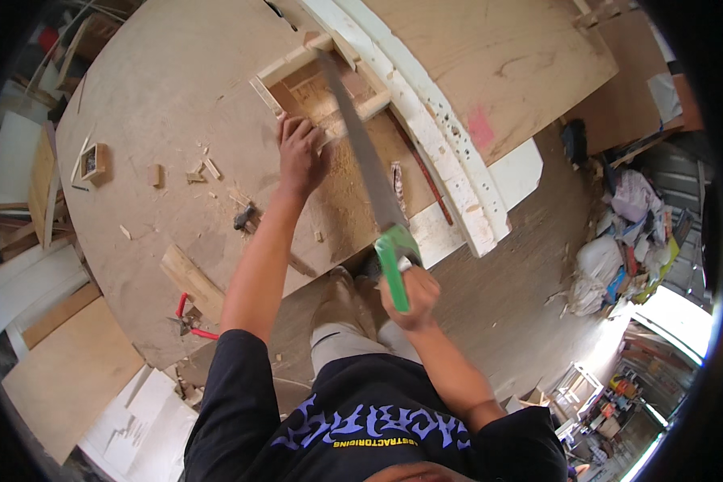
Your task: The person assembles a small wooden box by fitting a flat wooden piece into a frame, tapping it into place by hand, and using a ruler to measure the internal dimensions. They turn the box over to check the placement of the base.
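My right hand [414, 297] is wrapped round the green handle of a handsaw [361, 153]. The long blade points away from me and passes over a rectangular wooden frame [285, 66], its tip by the frame's far side. Whether the teeth touch the wood I cannot tell. My left hand [304, 153] grips the near left corner of the frame, fingers bent over the edge. Sawdust lies on the board inside the frame and just this side of it.
A white curved strip [442, 161] with holes runs beside the frame on the right. On the table [193, 72] lie a hammer [245, 217], wood offcuts [155, 175], a small wooden box [94, 161] and red-handled pliers [186, 323]. Boards [76, 377] are stacked at the left.
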The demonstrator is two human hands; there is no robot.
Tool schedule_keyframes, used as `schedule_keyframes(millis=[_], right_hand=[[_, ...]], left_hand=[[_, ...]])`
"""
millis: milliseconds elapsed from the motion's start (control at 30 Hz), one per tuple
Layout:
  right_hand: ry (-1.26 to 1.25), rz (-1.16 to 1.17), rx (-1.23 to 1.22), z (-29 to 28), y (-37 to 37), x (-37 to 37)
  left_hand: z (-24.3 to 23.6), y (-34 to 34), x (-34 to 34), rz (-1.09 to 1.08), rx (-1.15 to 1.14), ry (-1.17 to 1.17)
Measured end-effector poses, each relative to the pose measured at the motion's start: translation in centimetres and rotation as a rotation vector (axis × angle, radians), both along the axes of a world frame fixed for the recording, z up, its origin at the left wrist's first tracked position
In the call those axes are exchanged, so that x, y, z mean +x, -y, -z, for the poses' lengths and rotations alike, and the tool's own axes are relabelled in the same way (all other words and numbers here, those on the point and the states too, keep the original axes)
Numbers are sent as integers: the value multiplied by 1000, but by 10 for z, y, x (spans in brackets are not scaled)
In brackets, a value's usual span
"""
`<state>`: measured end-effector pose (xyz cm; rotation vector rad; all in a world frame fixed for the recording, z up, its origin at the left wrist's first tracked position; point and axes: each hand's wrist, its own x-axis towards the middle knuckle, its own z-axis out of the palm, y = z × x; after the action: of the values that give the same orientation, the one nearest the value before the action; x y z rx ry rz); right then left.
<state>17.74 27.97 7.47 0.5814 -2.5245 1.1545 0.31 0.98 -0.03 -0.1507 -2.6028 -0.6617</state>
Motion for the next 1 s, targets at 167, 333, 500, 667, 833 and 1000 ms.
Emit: schedule_keyframes(millis=[167, 333, 500, 667, 833, 1000], right_hand=[[-6, 153, 129, -42, -61, -9], [-81, 248, 167, -32, -64, -51], [-89, 269, 83, -10, -36, -130], [-120, 176, 101, 7, -29, -209], [-165, 154, 209, 44, -61, -276], [3, 100, 330, 58, -76, -316]], left_hand=[[-11, -15, -4, -55, 116, -92], [-15, -13, 4, -105, 143, -50], [-31, -20, -5, -150, 177, -2], [-32, -16, 9, -163, 245, 1], [-49, -34, 17, -386, 447, -70], [-61, -63, 44, -521, 443, 39]])
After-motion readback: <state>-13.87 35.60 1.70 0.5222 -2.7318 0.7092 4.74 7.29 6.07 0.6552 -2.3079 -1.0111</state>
